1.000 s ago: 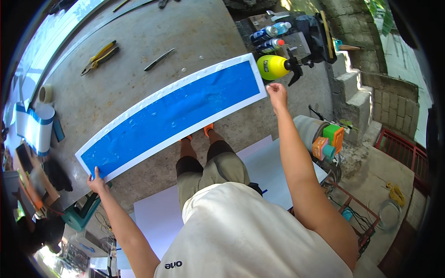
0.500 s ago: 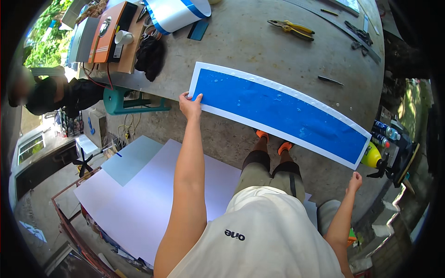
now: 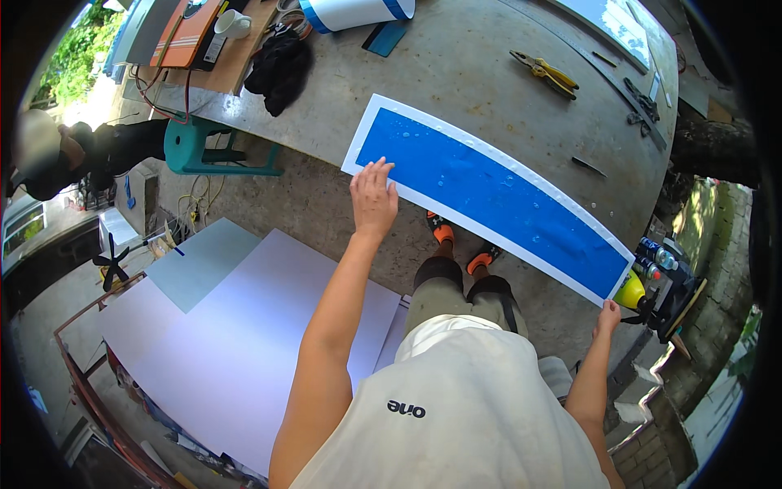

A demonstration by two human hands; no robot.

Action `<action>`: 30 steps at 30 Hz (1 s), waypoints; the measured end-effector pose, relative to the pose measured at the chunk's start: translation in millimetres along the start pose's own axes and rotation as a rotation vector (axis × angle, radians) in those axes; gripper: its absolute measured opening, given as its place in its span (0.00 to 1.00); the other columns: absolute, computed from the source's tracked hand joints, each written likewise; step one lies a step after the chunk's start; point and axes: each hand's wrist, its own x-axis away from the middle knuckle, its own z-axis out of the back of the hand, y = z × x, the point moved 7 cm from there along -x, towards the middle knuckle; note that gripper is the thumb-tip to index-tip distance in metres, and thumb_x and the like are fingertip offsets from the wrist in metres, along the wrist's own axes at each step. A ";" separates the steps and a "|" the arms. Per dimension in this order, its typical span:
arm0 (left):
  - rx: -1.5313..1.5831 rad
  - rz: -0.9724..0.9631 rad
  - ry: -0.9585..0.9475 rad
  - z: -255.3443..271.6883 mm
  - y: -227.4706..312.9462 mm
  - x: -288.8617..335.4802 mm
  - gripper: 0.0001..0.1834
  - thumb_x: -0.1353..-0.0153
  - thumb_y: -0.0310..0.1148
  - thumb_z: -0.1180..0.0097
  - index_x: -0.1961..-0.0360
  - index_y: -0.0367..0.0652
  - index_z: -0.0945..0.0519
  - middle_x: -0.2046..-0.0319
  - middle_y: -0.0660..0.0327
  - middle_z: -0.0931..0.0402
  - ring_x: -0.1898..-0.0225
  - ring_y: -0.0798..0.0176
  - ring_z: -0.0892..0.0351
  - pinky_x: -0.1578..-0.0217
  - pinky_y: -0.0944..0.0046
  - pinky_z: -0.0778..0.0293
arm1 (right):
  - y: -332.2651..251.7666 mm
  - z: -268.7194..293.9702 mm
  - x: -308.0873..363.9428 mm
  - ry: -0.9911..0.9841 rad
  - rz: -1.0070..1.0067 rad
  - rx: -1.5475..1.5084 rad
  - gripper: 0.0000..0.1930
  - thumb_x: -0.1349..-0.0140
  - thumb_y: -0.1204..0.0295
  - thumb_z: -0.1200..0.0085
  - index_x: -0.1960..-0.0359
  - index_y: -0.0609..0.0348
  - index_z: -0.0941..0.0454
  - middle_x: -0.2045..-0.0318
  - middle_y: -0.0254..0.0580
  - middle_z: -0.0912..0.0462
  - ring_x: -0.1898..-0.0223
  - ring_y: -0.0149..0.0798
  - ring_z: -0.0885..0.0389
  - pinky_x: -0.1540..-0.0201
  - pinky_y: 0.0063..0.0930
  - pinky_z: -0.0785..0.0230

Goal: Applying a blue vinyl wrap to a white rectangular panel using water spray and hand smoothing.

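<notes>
A long sheet (image 3: 489,191) with a blue face and a white border lies along the table's near edge, with wet-looking drops or bubbles on it. Its near side juts out over the edge. Fingers stretched, my left hand (image 3: 375,200) rests on the sheet's near border, close to its left end. At the right end, the fingertips of my right hand (image 3: 606,318) pinch the near corner.
Pliers (image 3: 546,75), a thin dark tool (image 3: 588,167) and a long metal ruler (image 3: 603,69) lie on the table (image 3: 456,65). Black cloth (image 3: 278,69) and a white cup (image 3: 233,24) are at left. A yellow spray bottle (image 3: 631,291) stands beyond the right end. Behind me is a large white sheet (image 3: 252,342).
My left hand has let go of the sheet's left end and slid right, its fingers now flat on the border. My right hand stays at its corner. The view has shifted slightly.
</notes>
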 end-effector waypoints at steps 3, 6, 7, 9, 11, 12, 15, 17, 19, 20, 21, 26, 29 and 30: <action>0.050 -0.018 -0.131 -17.2 17.6 12.8 0.24 0.40 0.31 0.42 0.41 0.48 0.28 0.42 0.59 0.28 0.36 0.53 0.34 0.35 0.48 0.45 | -28.0 -3.7 13.7 0.000 0.039 0.015 0.11 0.34 0.69 0.44 0.54 0.60 0.21 0.63 0.34 0.18 0.70 0.27 0.26 0.70 0.22 0.35; 0.002 -0.012 -0.118 -17.2 17.2 19.0 0.24 0.41 0.32 0.42 0.42 0.49 0.28 0.41 0.61 0.28 0.37 0.57 0.33 0.35 0.48 0.45 | -45.9 -0.4 30.6 -0.063 -0.053 0.043 0.12 0.34 0.70 0.43 0.53 0.65 0.21 0.58 0.41 0.17 0.57 0.35 0.20 0.53 0.28 0.29; 0.005 -0.016 -0.123 -15.7 14.9 20.1 0.24 0.41 0.32 0.42 0.42 0.49 0.28 0.41 0.61 0.28 0.37 0.57 0.33 0.35 0.48 0.45 | -54.2 0.4 40.6 -0.063 -0.085 0.066 0.12 0.34 0.70 0.43 0.54 0.65 0.21 0.59 0.41 0.17 0.58 0.34 0.20 0.53 0.28 0.29; 0.017 0.006 -0.141 -10.4 9.6 17.0 0.24 0.42 0.31 0.41 0.43 0.49 0.28 0.42 0.62 0.28 0.37 0.58 0.33 0.35 0.48 0.45 | -44.9 8.1 40.4 -0.046 -0.074 0.030 0.12 0.34 0.70 0.43 0.54 0.65 0.21 0.59 0.41 0.17 0.58 0.34 0.20 0.54 0.27 0.29; 0.022 0.010 -0.147 -8.0 1.5 20.1 0.24 0.42 0.31 0.41 0.42 0.48 0.28 0.42 0.62 0.28 0.38 0.58 0.32 0.36 0.49 0.44 | -36.8 7.3 40.3 -0.037 -0.037 0.005 0.11 0.35 0.71 0.43 0.55 0.64 0.21 0.60 0.40 0.17 0.59 0.33 0.20 0.56 0.27 0.29; 0.011 0.022 -0.149 -7.4 -2.8 20.3 0.25 0.42 0.30 0.41 0.42 0.48 0.28 0.42 0.61 0.28 0.39 0.58 0.32 0.37 0.49 0.44 | -35.8 6.5 41.5 -0.025 -0.041 0.001 0.11 0.35 0.71 0.43 0.55 0.64 0.21 0.60 0.40 0.17 0.59 0.33 0.20 0.56 0.27 0.29; 0.031 -0.018 -0.116 -3.7 7.2 5.2 0.27 0.42 0.31 0.40 0.40 0.50 0.29 0.40 0.60 0.29 0.37 0.56 0.34 0.36 0.49 0.45 | -30.8 3.9 46.7 0.005 0.006 -0.011 0.10 0.34 0.69 0.43 0.55 0.61 0.20 0.68 0.30 0.20 0.73 0.24 0.29 0.71 0.21 0.36; -0.017 -0.080 -0.105 -0.4 21.1 -6.2 0.29 0.41 0.34 0.40 0.37 0.50 0.31 0.37 0.59 0.32 0.35 0.54 0.36 0.35 0.45 0.47 | -31.3 1.6 51.7 0.007 -0.005 -0.027 0.10 0.34 0.70 0.44 0.55 0.61 0.20 0.68 0.30 0.20 0.72 0.24 0.28 0.70 0.21 0.36; -0.054 -0.032 -0.145 -11.6 15.4 -5.1 0.30 0.41 0.35 0.40 0.37 0.50 0.32 0.37 0.59 0.32 0.35 0.54 0.36 0.35 0.44 0.47 | -43.3 -1.8 60.3 -0.019 -0.033 -0.029 0.10 0.35 0.71 0.43 0.56 0.64 0.20 0.62 0.39 0.16 0.60 0.32 0.20 0.56 0.27 0.29; -0.088 0.019 -0.190 -20.4 10.6 -6.0 0.30 0.42 0.36 0.40 0.37 0.50 0.32 0.37 0.58 0.33 0.35 0.54 0.36 0.35 0.42 0.48 | -47.4 1.3 65.3 -0.002 -0.037 -0.036 0.10 0.35 0.71 0.43 0.56 0.64 0.20 0.62 0.39 0.16 0.60 0.32 0.20 0.56 0.27 0.29; -0.110 0.050 -0.216 -22.3 8.1 -6.8 0.31 0.42 0.37 0.40 0.36 0.50 0.33 0.36 0.59 0.33 0.35 0.54 0.36 0.35 0.42 0.48 | -49.9 3.6 69.1 -0.001 -0.034 -0.031 0.10 0.35 0.71 0.43 0.57 0.64 0.20 0.62 0.39 0.16 0.60 0.33 0.20 0.55 0.28 0.28; -0.045 -0.019 -0.189 -20.6 30.1 -16.0 0.33 0.42 0.37 0.39 0.35 0.51 0.34 0.34 0.58 0.37 0.33 0.50 0.39 0.35 0.39 0.47 | -60.4 2.9 75.0 0.010 -0.022 -0.020 0.10 0.36 0.71 0.42 0.58 0.64 0.20 0.63 0.39 0.16 0.61 0.33 0.20 0.55 0.29 0.28; -0.110 -0.154 -0.201 -27.0 60.4 -34.2 0.34 0.41 0.39 0.39 0.33 0.53 0.36 0.33 0.58 0.38 0.33 0.50 0.40 0.36 0.38 0.45 | -55.1 5.0 67.1 -0.018 -0.016 -0.033 0.09 0.36 0.71 0.42 0.58 0.64 0.20 0.63 0.39 0.16 0.61 0.33 0.20 0.55 0.29 0.29; -0.142 -0.086 -0.250 -34.6 53.6 -37.2 0.34 0.41 0.41 0.39 0.33 0.53 0.36 0.33 0.58 0.38 0.33 0.50 0.40 0.37 0.39 0.43 | -62.8 1.6 68.6 -0.035 -0.016 -0.037 0.09 0.36 0.71 0.42 0.58 0.64 0.20 0.63 0.39 0.16 0.61 0.33 0.20 0.55 0.29 0.29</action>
